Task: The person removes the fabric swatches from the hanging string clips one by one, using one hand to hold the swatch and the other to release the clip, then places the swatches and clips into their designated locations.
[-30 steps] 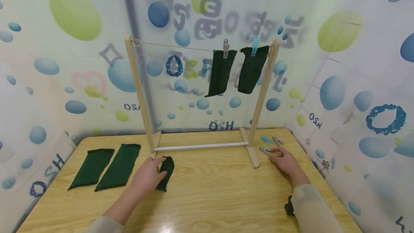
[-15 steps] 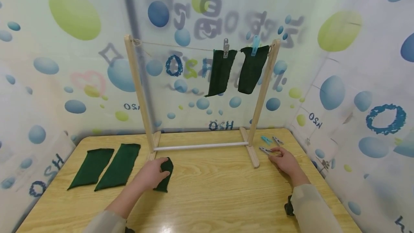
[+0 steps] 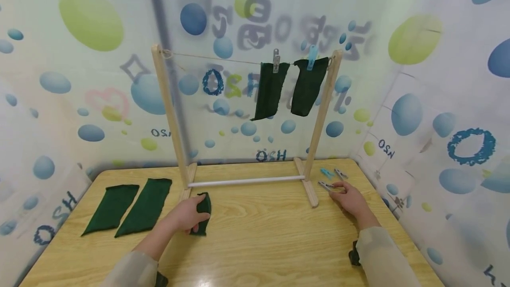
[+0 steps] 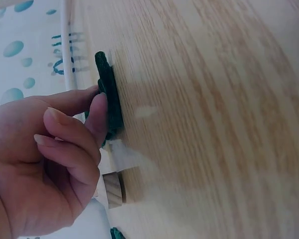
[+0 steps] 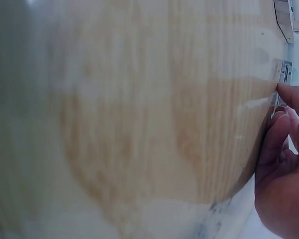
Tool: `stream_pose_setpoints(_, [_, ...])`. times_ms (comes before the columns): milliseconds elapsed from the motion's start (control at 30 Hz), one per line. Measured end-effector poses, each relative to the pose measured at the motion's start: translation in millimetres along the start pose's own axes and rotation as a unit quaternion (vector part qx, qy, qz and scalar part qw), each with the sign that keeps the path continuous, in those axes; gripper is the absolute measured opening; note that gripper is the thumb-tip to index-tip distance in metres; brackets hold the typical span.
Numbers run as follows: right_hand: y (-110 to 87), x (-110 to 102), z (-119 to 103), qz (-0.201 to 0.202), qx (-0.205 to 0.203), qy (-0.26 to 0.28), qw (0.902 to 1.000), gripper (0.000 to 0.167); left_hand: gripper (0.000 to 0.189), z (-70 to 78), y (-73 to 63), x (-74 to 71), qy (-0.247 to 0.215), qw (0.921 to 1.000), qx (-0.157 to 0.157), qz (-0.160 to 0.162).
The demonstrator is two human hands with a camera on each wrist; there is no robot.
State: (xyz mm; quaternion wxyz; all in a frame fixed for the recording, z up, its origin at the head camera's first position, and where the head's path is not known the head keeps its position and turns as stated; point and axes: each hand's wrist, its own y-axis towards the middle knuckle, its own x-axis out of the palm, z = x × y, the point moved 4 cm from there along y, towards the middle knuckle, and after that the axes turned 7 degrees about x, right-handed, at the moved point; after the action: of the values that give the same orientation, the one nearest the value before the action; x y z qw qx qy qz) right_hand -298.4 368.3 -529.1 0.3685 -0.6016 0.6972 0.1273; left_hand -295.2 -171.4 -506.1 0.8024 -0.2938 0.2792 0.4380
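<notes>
My left hand pinches a small dark green cloth between thumb and fingers, low over the table before the rack's left foot. In the left wrist view the thumb and index finger close on the cloth, its lower part bunched. At the right, my right hand rests near the table, its thumb and index finger at the end of a grey clothespin. The right wrist view shows that clothespin at the frame's edge, partly hidden by the fingers. Two more green cloths lie flat at the left.
A wooden rack with a string line stands at the back. Two green cloths hang on its right half under a grey clothespin and a blue clothespin. A blue clothespin and a grey one lie beyond my right hand.
My left fingers have closed further over the green cloth, and it has shifted slightly left. The right hand and the clothespin by it have stayed put; the head view has shifted slightly.
</notes>
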Motion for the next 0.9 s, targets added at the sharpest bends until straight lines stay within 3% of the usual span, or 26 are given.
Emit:
stream_pose_setpoints(200, [-0.7,2.0,-2.1,0.003,0.000,0.001,1.0000,0.053,0.076,8.4,-15.0,-4.8,-0.015,0.9993,-0.010,0.034])
stream_pose_setpoints(400, [2.3,0.4,-1.2,0.009,-0.009,-0.004,0.9999,0.053,0.076,9.7,-29.6,-5.4,-0.022,0.9992,-0.033,0.000])
stream_pose_setpoints(900, [-0.4,-0.3,-0.1,0.013,0.007,-0.014,0.9998,0.055,0.080,9.5,-31.9,-5.9,-0.014,0.9985,-0.052,-0.003])
